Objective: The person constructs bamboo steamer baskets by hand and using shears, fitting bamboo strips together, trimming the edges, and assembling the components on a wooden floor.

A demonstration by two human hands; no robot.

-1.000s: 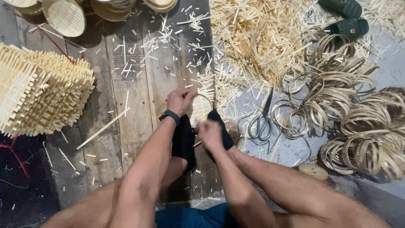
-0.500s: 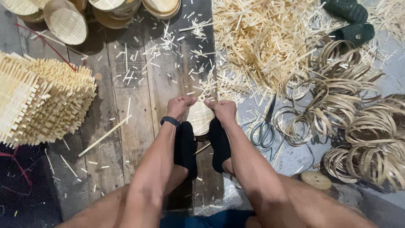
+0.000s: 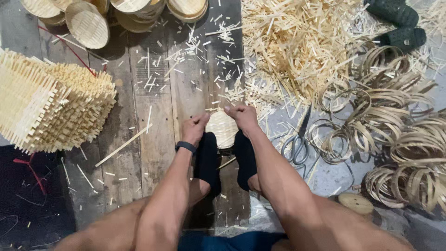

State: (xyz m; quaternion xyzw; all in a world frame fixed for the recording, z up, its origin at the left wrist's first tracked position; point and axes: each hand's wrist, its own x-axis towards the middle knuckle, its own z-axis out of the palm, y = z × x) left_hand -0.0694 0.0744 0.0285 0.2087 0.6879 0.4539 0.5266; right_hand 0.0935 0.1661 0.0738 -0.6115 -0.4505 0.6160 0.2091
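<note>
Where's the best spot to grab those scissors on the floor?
Probably by the two loop handles at the near end of the scissors, reaching from the person's side. They lie flat on the floor right of the right hand, blades pointing away towards the heap of bamboo strips.

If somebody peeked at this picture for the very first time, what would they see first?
Probably the two bare hands, left hand and right hand, gripping a small round woven bamboo disc in the middle, braced between black-socked feet. Next, the big heap of pale bamboo offcuts at upper right and the tall stack of square woven bamboo mats on the left.
</note>
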